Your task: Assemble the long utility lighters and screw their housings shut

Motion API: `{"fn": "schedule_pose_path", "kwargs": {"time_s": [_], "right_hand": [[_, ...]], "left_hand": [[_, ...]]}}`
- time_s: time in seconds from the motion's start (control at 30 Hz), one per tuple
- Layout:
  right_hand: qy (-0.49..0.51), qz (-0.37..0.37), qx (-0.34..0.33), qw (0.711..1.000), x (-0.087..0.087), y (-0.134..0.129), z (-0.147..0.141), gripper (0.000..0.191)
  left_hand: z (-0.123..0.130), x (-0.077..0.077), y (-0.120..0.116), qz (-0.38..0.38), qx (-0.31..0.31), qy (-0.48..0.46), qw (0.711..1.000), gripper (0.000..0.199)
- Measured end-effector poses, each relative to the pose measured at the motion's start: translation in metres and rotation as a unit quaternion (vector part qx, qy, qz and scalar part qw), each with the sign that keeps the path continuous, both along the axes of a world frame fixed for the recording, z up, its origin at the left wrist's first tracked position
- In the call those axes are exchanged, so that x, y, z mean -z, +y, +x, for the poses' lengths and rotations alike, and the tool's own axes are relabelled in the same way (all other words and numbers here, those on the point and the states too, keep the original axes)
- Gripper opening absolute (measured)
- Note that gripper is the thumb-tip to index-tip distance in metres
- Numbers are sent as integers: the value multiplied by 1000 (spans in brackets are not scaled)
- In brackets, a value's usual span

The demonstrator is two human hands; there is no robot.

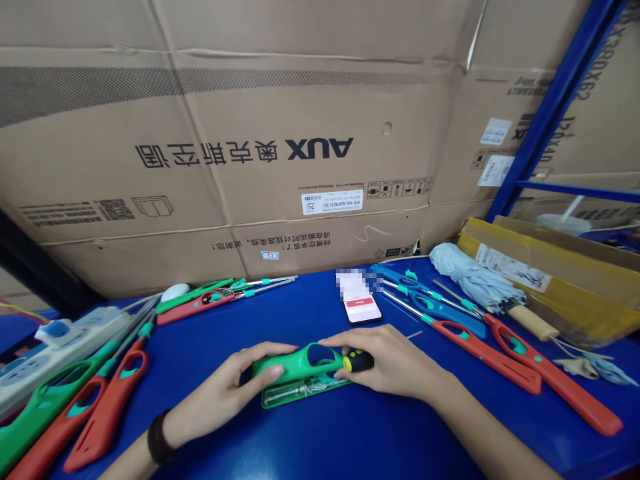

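Note:
In the middle of the blue table lies an opened green gas lighter, its upper casing half (285, 362) tilted up from the lower half. A clear fuel tank (285, 395) and thin wires show in that lower half. My left hand (245, 377) grips the left end of the upper casing, thumb on its face. A screwdriver (357, 361) with a black and yellow handle sits in my right hand (387, 360), whose fingertips also touch the casing's right end. The screwdriver's shaft is hidden.
A phone (363, 308) lies behind the lighter. Opened green and red lighters (197, 303) lie at back left, others (107, 413) by a power strip (65, 360). At right are blue and red lighters (485, 350), a folded umbrella (475, 280) and a yellow-taped box (565, 280). Cardboard (240, 107) stands behind.

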State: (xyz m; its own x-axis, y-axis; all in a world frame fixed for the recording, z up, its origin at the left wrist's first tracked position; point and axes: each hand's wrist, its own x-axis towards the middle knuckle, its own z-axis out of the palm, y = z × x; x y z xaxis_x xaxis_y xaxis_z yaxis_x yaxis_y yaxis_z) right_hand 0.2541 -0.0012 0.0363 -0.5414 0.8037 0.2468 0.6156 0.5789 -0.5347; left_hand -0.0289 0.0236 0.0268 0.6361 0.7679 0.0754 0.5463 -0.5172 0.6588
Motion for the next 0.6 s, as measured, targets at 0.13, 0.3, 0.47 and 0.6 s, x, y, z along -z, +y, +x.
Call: {"fn": "schedule_pose_path", "kwargs": {"time_s": [0.13, 0.3, 0.47, 0.6], "right_hand": [[-15, -15, 8, 1000, -2, -1, 4, 40], [-30, -31, 8, 999, -4, -2, 3, 33], [-51, -39, 5, 998, -5, -3, 2, 31], [-67, -40, 13, 997, -8, -3, 4, 23]], "left_hand": [[0, 1, -3, 64, 11, 57, 996, 44], [0, -4, -4, 109, 58, 80, 989, 35], [1, -4, -4, 141, 58, 82, 985, 34], [3, -2, -5, 152, 52, 84, 983, 37]]}}
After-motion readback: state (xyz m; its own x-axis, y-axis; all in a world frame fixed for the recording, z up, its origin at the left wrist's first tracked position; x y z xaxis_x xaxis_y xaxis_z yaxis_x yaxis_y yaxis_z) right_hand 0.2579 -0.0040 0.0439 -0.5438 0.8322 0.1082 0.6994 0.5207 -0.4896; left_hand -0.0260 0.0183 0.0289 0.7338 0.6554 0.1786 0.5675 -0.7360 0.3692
